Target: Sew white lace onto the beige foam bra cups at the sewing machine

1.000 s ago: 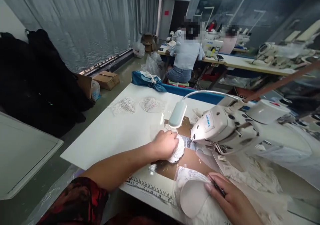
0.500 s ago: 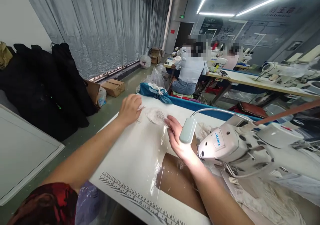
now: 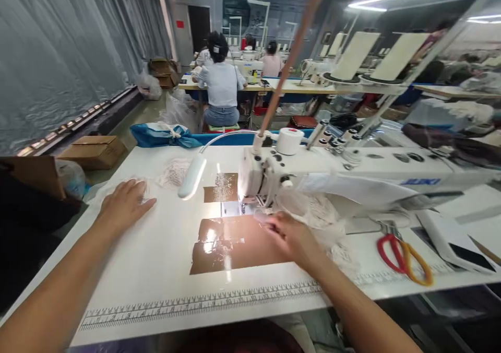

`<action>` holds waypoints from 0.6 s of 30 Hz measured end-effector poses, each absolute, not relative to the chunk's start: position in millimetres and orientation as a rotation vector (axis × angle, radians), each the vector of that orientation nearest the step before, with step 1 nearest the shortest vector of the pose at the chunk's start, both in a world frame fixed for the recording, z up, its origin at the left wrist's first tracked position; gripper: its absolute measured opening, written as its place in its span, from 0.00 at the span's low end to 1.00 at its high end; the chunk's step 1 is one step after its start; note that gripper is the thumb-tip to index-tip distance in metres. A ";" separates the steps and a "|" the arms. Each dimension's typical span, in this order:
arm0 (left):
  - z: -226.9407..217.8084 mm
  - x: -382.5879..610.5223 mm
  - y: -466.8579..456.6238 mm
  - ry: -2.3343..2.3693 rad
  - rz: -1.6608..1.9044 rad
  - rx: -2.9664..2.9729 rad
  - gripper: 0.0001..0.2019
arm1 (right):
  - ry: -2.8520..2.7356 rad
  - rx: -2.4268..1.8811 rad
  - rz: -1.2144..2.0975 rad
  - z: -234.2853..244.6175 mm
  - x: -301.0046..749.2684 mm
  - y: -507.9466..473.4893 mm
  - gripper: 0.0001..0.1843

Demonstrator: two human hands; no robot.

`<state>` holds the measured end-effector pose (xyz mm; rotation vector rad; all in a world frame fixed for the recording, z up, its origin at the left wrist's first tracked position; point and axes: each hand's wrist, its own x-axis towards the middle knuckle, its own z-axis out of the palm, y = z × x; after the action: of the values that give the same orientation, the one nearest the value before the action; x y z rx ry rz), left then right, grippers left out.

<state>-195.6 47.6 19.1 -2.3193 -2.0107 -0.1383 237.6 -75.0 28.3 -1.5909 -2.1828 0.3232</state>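
Observation:
My left hand [image 3: 124, 204] lies flat with fingers stretched on a white lace piece [image 3: 138, 188] at the left of the white table [image 3: 164, 248]. A second lace piece [image 3: 173, 172] rests a little beyond it. My right hand [image 3: 288, 234] hovers just in front of the needle area of the white sewing machine [image 3: 332, 170], its fingers smeared by motion, close to a bunch of white lace fabric [image 3: 318, 212] under the machine arm. A brown plate patch [image 3: 230, 240] lies between my hands.
A gooseneck lamp [image 3: 191, 177] leans over the table. Red and orange scissors [image 3: 403, 254] and a dark phone [image 3: 467, 255] lie at the right. A printed ruler [image 3: 195, 305] runs along the front edge. People sit at machines beyond; cardboard boxes [image 3: 94, 150] stand on the floor at left.
The view has swung right. My left hand moved back from the far lace onto the nearer piece; my right hand came back from the lace to the needle area.

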 end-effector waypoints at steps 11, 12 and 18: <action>44.7 -32.4 -49.1 -1.611 -0.447 -3.509 0.19 | -1.575 -1.807 0.261 26.8 329.5 -91.3 0.09; 45.2 -17.5 -55.0 -1.593 -0.475 -3.600 0.18 | -1.524 -1.731 0.294 29.3 331.5 -96.8 0.09; 33.3 68.0 -68.9 -1.927 -1.115 -4.095 0.21 | -1.562 -1.472 0.356 29.0 323.3 -140.4 0.09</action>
<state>68.0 -68.9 33.3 -4.0954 -1.9269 -1.1152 323.3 -140.4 29.0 -1.4721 -1.5619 0.3564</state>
